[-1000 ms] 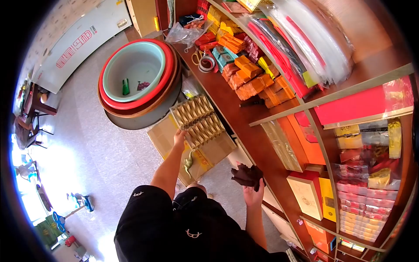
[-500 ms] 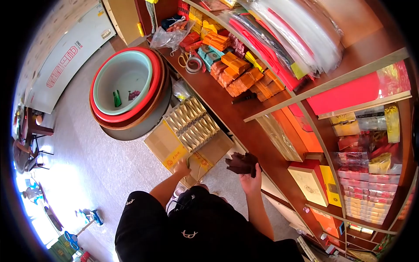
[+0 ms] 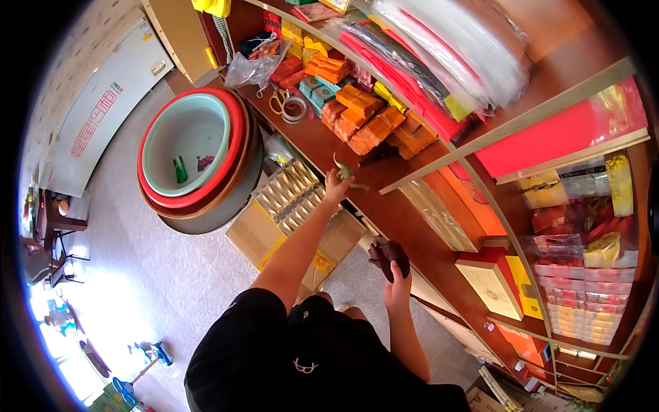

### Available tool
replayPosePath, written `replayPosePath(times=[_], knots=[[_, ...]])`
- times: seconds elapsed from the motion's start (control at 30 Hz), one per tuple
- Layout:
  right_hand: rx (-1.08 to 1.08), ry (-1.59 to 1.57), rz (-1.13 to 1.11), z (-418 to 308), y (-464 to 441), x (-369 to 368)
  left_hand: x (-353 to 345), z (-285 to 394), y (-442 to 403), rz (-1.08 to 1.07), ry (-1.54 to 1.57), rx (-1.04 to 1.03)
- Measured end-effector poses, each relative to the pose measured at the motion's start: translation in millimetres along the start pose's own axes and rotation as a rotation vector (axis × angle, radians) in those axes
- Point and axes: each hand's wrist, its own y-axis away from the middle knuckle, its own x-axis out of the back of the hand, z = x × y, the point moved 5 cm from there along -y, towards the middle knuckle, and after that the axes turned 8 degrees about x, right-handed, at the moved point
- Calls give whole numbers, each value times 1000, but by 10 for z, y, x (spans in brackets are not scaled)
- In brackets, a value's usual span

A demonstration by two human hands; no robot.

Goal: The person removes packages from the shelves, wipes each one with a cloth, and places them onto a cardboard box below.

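My left hand (image 3: 335, 187) reaches over the shelf's front edge. Its fingers are closed on an olive-green curled strip (image 3: 341, 167) whose exact kind I cannot make out. Lower down, my right hand (image 3: 397, 283) grips a dark brown folded bundle (image 3: 389, 258), perhaps paper. Beneath my left forearm is a cardboard box (image 3: 251, 233) with yellow tape. Rows of gold folded pieces (image 3: 287, 195) lie on top of the box, partly covered by the forearm. On the shelf beyond my left hand are bundles of orange folded paper (image 3: 374, 130).
Nested basins (image 3: 237, 130) stand on the floor at the left, with a green item (image 3: 180, 169) in the inner one. Scissors (image 3: 276, 103) and a tape roll (image 3: 294, 110) lie on the wooden shelf (image 3: 322, 142). Shelves with packets (image 3: 583, 288) and boxes (image 3: 489, 285) line the right.
My left hand has moved up from the box's tape to the shelf edge, with the green strip now showing in it. My right hand still holds the brown bundle, which has turned slightly.
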Motion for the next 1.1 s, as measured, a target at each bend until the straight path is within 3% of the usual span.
replayPosePath(times=[0.03, 0.13, 0.17, 0.2, 0.27, 0.3, 0.37, 0.43, 0.53, 0.7, 0.77, 0.83, 0.9, 0.97, 1.03, 1.1], knots=[[21, 38, -42, -22, -9, 15, -42, 11, -37, 95, -175, -56], [51, 184, -34, -132, 10, 27, -415, 364, 737, -343, -306, -45], [52, 177, -51, -148, 2, 5, -421, 33, 678, -490, -326, 5], [30, 284, -82, -145, 2, -13, -521, 73, 998, -800, -519, -83], [5, 414, -172, -76, -33, -37, -583, 41, 1624, -1072, -735, -266], [-3, 408, -188, -109, -11, -134, -552, 129, 1874, -1053, -738, -269], [-89, 598, -284, -192, -9, -406, -506, 383, 2284, -917, -964, -569], [-43, 672, -402, -270, -17, -526, -366, 474, 2379, -808, -985, -579], [67, 1055, -797, -583, 92, -1021, -142, 692, 2607, -650, -1027, -682], [209, 987, -1048, -751, 279, -1371, 25, 1009, 3297, -379, -1107, -871], [-136, 774, -960, -762, 380, -1433, 83, 1027, 3557, -254, -1063, -964], [-79, 818, -1096, -753, 428, -1477, 177, 990, 3707, -156, -1161, -1047], [307, 1071, -1218, -865, 501, -1567, 239, 975, 3880, -111, -1078, -1117], [337, 1162, -1229, -881, 514, -1588, 318, 937, 4004, 52, -1009, -1094], [488, 1030, -1280, -927, 581, -1664, 353, 874, 4092, 100, -984, -1030], [443, 1003, -1250, -1044, 660, -1734, 422, 830, 4163, 140, -957, -964]])
